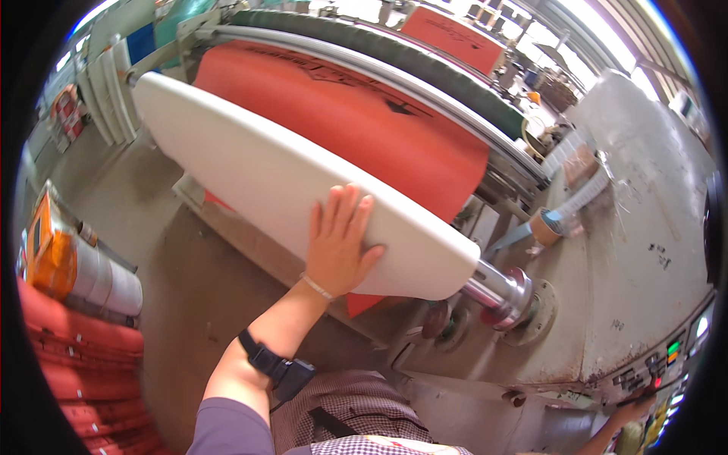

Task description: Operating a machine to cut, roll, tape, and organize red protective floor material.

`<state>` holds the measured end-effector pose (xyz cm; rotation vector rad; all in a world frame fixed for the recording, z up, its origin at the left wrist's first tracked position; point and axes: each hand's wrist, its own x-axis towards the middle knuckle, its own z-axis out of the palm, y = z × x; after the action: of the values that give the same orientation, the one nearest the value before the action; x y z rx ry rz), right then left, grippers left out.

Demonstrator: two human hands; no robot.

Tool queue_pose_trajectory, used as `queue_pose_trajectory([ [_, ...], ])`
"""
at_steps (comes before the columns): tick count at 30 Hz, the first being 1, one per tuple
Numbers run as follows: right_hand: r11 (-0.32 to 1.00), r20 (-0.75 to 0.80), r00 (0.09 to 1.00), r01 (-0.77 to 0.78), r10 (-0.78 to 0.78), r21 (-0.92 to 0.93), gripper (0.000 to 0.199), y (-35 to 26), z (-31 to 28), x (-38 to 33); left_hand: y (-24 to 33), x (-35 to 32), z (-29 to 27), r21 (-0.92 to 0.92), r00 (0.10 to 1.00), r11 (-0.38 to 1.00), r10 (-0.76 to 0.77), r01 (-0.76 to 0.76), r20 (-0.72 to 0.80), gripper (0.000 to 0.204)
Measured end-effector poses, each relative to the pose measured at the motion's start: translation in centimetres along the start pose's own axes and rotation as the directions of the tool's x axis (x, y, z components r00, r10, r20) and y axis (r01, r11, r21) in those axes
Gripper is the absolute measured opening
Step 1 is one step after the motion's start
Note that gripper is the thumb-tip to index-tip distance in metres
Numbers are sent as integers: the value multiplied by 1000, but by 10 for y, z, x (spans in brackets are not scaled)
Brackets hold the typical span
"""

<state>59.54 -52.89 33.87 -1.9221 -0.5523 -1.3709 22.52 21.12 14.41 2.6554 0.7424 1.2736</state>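
One machine (pixel 652 227) is seen, with one white roll (pixel 265 174) mounted on its shaft (pixel 497 288) below one orange web (pixel 356 114). The roll is being steadied, it seems: the left hand (pixel 337 243) lies flat on it, fingers (pixel 345 208) spread. The right hand (pixel 633 413) rests at the button panel (pixel 667 360), its fingers' state untold. Button-pressing likely comes next.

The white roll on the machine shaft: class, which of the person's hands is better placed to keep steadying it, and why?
Left. The left hand already lies flat on the white roll, fingers spread. The right hand is far off at the control panel, apparently on its buttons.
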Motion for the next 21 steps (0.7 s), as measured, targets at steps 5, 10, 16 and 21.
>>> queue_pose_trajectory([
  [5,903,51,979,201,-197,-379,35,59,-40,23,9,15,14,-63,999,998,-17,15,-39,72],
  [10,912,113,956,293,-271,-288,32,19,13,44,5,7,27,-104,994,994,5,-17,-108,70],
  [16,906,156,922,381,-355,-186,30,-223,24,-58,-5,7,38,-98,963,994,14,-42,-268,63],
  [21,728,659,732,-354,-175,587,18,-387,63,-174,-6,19,43,-148,913,983,36,-104,-405,55],
])
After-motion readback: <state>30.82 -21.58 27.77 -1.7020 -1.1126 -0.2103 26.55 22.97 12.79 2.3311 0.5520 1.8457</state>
